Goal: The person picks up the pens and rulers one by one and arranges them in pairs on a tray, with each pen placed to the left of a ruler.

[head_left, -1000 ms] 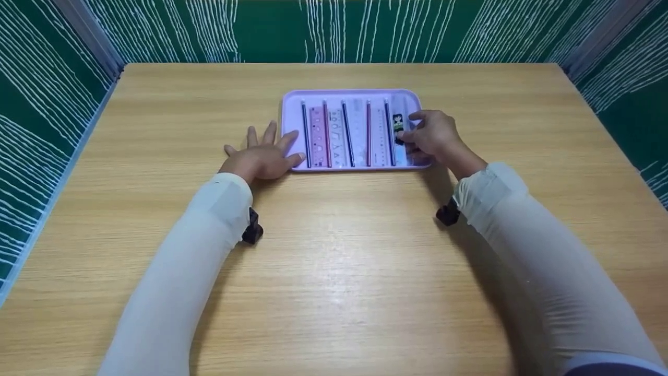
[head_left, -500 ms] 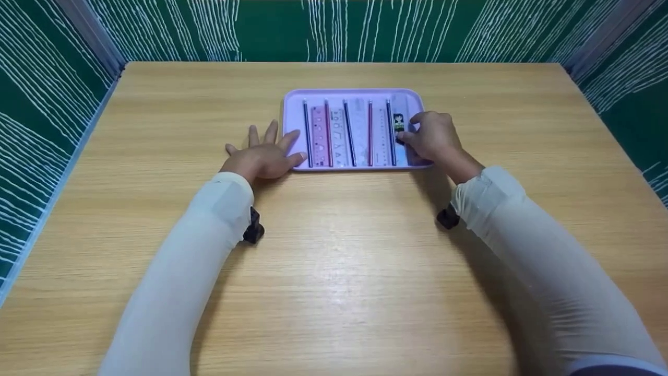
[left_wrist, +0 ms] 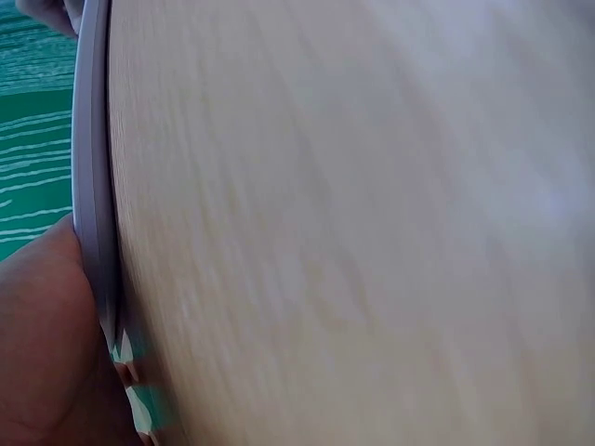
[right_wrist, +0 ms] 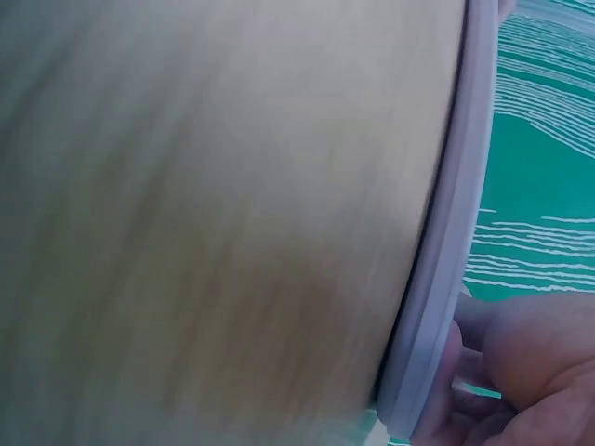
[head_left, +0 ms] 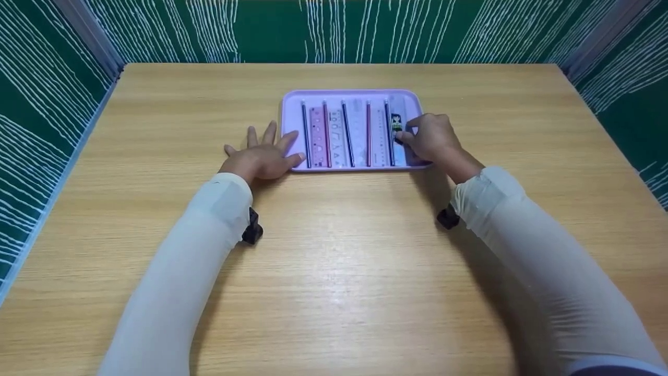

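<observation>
A lilac tray lies on the table, holding pencils and flat rulers side by side. My left hand is spread at its left end, thumb and forefinger over the rim and the other fingers on the wood. My right hand is over the tray's right end, thumb and forefinger pinching a clear ruler with a dark cartoon print. Its other fingers are hidden in the head view. A dark pencil lies just left of that ruler. In the right wrist view, the right hand is by the tray rim.
Further left in the tray are a pink ruler, a ruler with cut-out shapes and a red pencil. The wooden table extends to the front. Green walls with white streaks border its back and sides.
My right hand and the printed ruler have shifted slightly left, towards the dark pencil. Its fingers have drawn in a little. The left hand and the tray stay in place.
</observation>
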{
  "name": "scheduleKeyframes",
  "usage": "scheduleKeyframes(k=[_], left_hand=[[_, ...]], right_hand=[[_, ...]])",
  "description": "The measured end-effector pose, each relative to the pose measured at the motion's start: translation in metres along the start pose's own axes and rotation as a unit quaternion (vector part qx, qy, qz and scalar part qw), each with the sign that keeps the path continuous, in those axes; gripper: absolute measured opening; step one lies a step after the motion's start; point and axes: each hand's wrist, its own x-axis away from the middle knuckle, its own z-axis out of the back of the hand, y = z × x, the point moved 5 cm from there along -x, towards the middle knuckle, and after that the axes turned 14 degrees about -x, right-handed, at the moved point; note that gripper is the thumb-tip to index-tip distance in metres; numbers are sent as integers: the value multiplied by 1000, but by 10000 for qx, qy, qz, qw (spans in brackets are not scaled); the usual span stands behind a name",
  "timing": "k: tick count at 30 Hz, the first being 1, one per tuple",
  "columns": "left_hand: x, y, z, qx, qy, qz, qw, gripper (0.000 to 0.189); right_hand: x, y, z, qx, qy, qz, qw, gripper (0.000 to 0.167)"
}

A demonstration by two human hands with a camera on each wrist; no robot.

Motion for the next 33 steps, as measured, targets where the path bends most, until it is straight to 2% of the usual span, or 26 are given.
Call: scheduleKeyframes(k=[7, 16, 21, 25, 30, 33], left_hand=[[0, 0, 0, -7, 70, -54, 10000, 75], [1, 2, 1, -68, 29, -30, 10000, 74], [1, 4, 3, -187, 22, -14, 9998, 74], [3, 5, 4, -294, 44, 22, 9996, 73], [3, 5, 6, -482, 303, 65, 9984, 74], [4, 5, 8, -643, 550, 57, 9964, 74]], right_hand=[[3, 1, 6, -31, 168, 459, 9988, 53], [12, 11, 14, -833, 512, 954, 9906, 51], [18, 17, 17, -1133, 516, 1211, 9848, 49], [23, 20, 16, -1155, 326, 1233, 9851, 47], [28, 20, 14, -1100, 94, 1240, 9861, 46], [29, 19, 13, -960, 114, 1513, 9837, 43]])
